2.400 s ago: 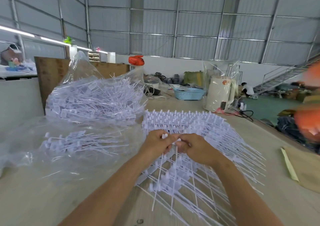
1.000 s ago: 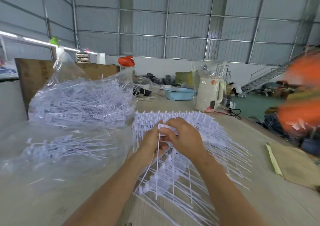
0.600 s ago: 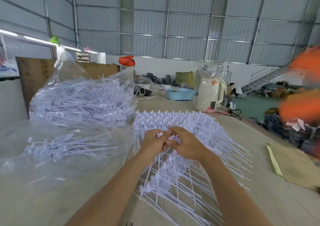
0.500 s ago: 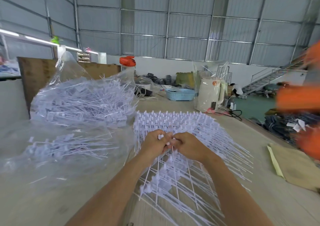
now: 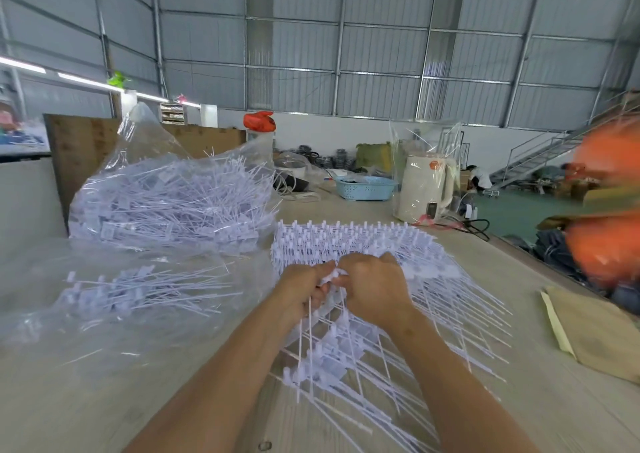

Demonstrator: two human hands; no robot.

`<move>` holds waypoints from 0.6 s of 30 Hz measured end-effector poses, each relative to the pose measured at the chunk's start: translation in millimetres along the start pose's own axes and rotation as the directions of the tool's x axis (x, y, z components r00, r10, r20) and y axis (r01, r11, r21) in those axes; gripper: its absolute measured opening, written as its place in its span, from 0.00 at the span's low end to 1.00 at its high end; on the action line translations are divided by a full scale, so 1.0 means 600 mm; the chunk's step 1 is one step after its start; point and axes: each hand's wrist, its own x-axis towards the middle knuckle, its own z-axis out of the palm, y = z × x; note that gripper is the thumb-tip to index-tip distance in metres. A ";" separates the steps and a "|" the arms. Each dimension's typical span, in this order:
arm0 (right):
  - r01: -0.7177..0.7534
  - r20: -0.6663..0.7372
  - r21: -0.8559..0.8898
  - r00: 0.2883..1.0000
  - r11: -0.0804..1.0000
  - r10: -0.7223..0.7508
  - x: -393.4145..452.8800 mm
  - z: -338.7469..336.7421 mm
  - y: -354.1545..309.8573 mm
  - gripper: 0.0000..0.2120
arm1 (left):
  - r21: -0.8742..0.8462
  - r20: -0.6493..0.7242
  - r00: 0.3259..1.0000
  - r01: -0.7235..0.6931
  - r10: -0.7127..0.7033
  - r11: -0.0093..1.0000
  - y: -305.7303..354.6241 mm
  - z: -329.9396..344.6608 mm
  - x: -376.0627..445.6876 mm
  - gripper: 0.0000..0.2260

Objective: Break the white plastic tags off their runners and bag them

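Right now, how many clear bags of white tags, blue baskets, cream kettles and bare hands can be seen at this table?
Clear bags of white tags: 2
Blue basket: 1
Cream kettle: 1
Hands: 2, left hand, right hand
Total: 6

White plastic tags on runners [image 5: 363,244] are fanned out over the table; loose tags are bagged in two clear bags [image 5: 166,196], left of them.

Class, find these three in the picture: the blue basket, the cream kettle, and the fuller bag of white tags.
blue basket [image 5: 365,187]: head view, on its front wall.
cream kettle [image 5: 420,189]: head view, on its body.
fuller bag of white tags [image 5: 166,199]: head view, on the tags showing through the plastic.
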 end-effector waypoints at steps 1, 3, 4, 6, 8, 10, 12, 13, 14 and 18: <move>0.031 -0.055 -0.049 0.998 0.998 -0.034 0.001 -0.011 -0.007 0.03 | -0.092 -0.006 0.998 0.054 -0.055 0.994 0.000 -0.010 0.007 0.13; 0.057 -0.259 -0.012 0.964 0.998 -0.058 0.003 -0.033 -0.014 0.07 | -0.259 -0.049 0.993 0.094 -0.111 0.961 0.003 -0.034 0.013 0.11; 0.073 -0.364 0.042 0.930 0.996 -0.052 0.004 -0.042 -0.011 0.09 | -0.265 -0.107 0.991 0.049 -0.080 0.963 0.005 -0.040 0.018 0.07; 0.074 -0.375 0.135 0.927 0.988 -0.018 0.003 -0.056 -0.006 0.10 | -0.174 -0.199 0.977 -0.109 0.073 0.979 0.011 -0.038 0.016 0.08; 0.026 -0.237 0.161 0.971 0.987 0.013 0.002 -0.059 0.002 0.14 | -0.103 -0.154 0.967 -0.221 0.204 0.970 0.012 -0.021 0.004 0.07; -0.006 -0.184 0.151 0.982 0.989 0.034 -0.001 -0.058 0.010 0.17 | -0.060 -0.079 0.963 -0.262 0.257 0.963 0.002 -0.005 -0.002 0.02; -0.019 -0.190 0.190 0.980 0.982 0.055 -0.001 -0.056 0.018 0.16 | -0.039 -0.053 0.962 -0.270 0.268 0.962 -0.004 0.003 -0.006 0.02; -0.017 -0.176 0.213 0.983 0.977 0.056 0.000 -0.053 0.022 0.16 | -0.023 -0.040 0.962 -0.271 0.270 0.962 -0.006 0.006 -0.007 0.03; -0.018 -0.145 0.235 0.988 0.972 0.054 0.001 -0.049 0.025 0.15 | -0.009 -0.026 0.964 -0.267 0.266 0.964 -0.007 0.010 -0.006 0.04; -0.003 -0.039 0.300 0.999 0.954 0.016 0.006 -0.036 0.027 0.16 | -0.129 0.105 0.965 -0.227 0.241 0.965 0.008 0.028 -0.021 0.25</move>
